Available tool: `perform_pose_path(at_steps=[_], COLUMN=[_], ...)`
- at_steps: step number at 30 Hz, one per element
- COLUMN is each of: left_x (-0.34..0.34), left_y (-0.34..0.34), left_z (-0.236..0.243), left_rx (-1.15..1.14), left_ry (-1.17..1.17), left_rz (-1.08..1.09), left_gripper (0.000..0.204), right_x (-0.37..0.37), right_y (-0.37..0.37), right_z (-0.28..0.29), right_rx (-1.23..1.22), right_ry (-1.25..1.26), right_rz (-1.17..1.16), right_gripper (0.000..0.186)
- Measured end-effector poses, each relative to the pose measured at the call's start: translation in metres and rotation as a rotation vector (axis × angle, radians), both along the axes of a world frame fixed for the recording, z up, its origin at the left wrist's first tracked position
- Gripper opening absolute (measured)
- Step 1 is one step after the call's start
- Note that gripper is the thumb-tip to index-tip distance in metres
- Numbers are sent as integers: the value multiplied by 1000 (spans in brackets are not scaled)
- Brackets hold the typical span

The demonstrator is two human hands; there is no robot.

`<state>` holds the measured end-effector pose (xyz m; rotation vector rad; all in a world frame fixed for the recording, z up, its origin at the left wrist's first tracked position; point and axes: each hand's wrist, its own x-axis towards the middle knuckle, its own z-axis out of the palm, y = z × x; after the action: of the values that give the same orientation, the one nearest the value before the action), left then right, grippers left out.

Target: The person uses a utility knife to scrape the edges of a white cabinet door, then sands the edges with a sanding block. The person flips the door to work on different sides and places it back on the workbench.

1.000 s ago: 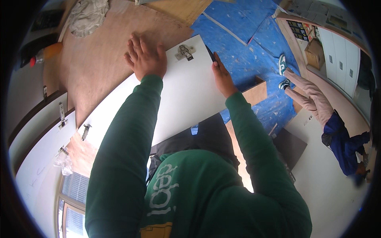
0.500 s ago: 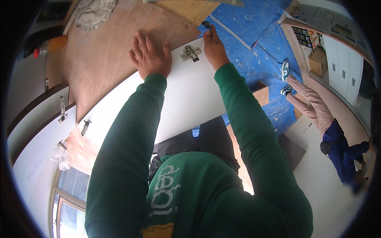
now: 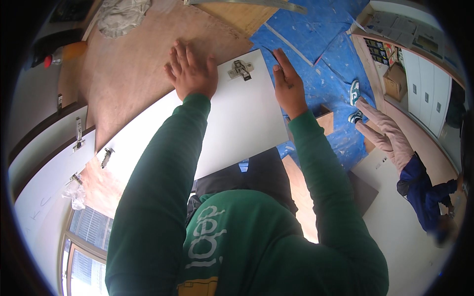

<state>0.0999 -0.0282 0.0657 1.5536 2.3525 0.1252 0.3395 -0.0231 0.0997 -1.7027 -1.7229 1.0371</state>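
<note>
A white cabinet door panel (image 3: 247, 113) lies across the plywood top in front of me. My left hand (image 3: 191, 74) rests flat with fingers spread over the panel's far edge, the fingertips on the plywood (image 3: 133, 74). Just right of it a metal concealed hinge (image 3: 240, 70) is fixed near the panel's corner. A second hinge (image 3: 106, 157) sits toward the panel's left end. Beside the right edge, my right hand (image 3: 289, 84) is closed around a thin dark tool (image 3: 270, 50); its kind cannot be made out, as the fingers hide most of it.
Blue sheeting (image 3: 326, 54) covers the floor to the right. A person (image 3: 419, 182) in a dark blue top stands at far right, near white cabinets (image 3: 424, 79). More white hinged panels (image 3: 54, 167) stand at left. A crumpled cloth (image 3: 121, 17) and an orange bottle (image 3: 69, 53) lie far left.
My right hand has moved right and toward me along the panel's right edge, with the dark tool still in it. My left hand stays pressed in nearly the same place.
</note>
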Motion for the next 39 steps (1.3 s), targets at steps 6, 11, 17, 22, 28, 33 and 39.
perform_pose_path(at_steps=[6, 11, 17, 22, 28, 33, 39], left_x=[0, 1, -2, 0, -2, 0, -3], left_y=[0, 1, -1, 0, 0, -2, -2], left_z=[2, -6, -1, -4, -5, -8, -15], left_rx=[1, 62, 27, 71, 54, 51, 122], left_ry=[-9, -2, -4, -32, -9, -3, 22], left_rz=[-2, -11, -8, -26, -11, -24, -43], left_gripper=[75, 75, 74, 74, 76, 76, 76], right_x=[-20, 3, -20, -23, 21, 65, 109], right_y=[32, 44, 58, 21, -90, -197, -282], right_z=[11, -21, -10, -48, -20, -15, -31], right_rx=[-67, -335, -610, -439, -485, -448, -793], right_ry=[-62, -141, 169, 302, 159, 81, 121], right_rz=[160, 27, -206, -228, -298, -406, -713], right_gripper=[33, 29, 38, 49, 57, 60, 50])
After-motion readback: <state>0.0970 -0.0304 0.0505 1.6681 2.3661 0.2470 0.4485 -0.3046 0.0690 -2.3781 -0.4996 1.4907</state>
